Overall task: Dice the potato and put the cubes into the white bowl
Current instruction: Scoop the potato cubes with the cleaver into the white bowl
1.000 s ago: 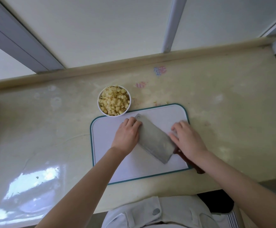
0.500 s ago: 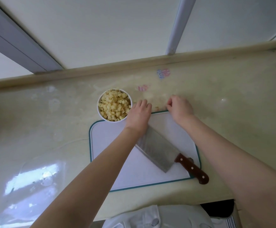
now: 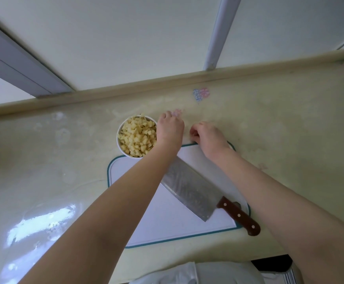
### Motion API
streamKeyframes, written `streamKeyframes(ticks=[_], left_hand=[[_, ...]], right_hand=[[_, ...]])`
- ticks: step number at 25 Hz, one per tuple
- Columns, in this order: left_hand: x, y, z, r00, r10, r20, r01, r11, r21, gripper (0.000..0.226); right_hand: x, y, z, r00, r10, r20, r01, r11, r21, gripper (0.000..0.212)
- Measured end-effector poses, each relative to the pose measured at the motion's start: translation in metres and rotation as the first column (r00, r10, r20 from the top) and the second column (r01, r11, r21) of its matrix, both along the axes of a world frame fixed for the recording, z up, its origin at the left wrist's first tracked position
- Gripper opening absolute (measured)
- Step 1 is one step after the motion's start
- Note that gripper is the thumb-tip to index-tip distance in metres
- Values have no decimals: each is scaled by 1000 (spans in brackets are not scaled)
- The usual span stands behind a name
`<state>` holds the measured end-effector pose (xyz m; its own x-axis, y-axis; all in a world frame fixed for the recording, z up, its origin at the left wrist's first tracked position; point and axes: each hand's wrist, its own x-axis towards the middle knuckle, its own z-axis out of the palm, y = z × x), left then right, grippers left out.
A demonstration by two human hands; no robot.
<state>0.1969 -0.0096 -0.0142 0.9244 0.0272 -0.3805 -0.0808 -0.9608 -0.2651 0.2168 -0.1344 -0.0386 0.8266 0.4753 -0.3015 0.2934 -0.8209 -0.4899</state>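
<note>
Head view — cubes (image 3: 137,138) in white bowl (image 3: 130,155)

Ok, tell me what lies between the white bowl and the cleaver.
In the head view, the left forearm crosses above the cutting board, between the white bowl and the cleaver.

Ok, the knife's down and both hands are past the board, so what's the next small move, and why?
Probably bring the right hand over to the bowl and let go there. Its fingers are curled on the counter just past the board, as if pinching a stray bit, though none shows. The knife lies idle on the board.
</note>
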Motion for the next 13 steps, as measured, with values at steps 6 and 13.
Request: streamKeyframes(ticks=[6,13], left_hand=[[-3,3,0,999,37,2,-37,999,2,48],[-3,4,-2,1000,-18,-22,20,997,75,28]], right_hand=[[0,0,3,996,89,22,-88,995,-47,16],[-5,-28,-1,979,-204,21,196,963,186,6]])
